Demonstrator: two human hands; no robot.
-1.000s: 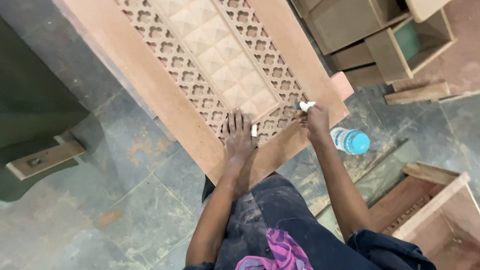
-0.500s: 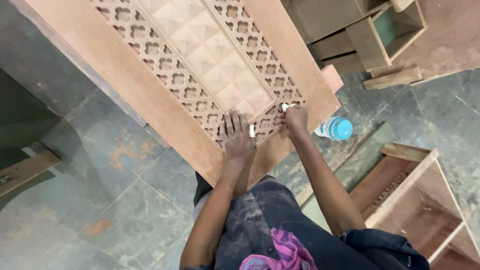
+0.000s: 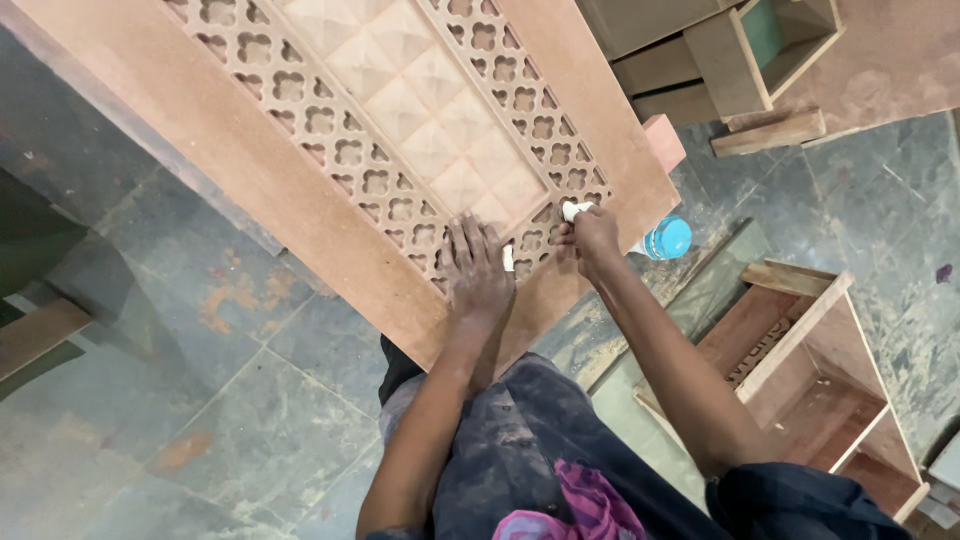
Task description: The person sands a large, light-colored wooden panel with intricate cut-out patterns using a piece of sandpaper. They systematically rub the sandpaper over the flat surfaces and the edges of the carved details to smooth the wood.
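A large carved wooden panel with lattice cut-outs and raised diamond squares lies flat in front of me. My left hand rests palm down on its near lattice border, fingers spread, with a small white piece beside the thumb side. My right hand is closed around a small white object, pressing it on the lattice at the panel's near right corner.
A clear bottle with a blue cap lies on the stone floor just right of the panel. Open wooden boxes stand at the upper right. A wooden frame sits at the right, and a dark green piece at the left.
My right hand has shifted slightly left along the lattice, toward the left hand. The view has moved, so the panel sits lower and closer. The left hand stays flat.
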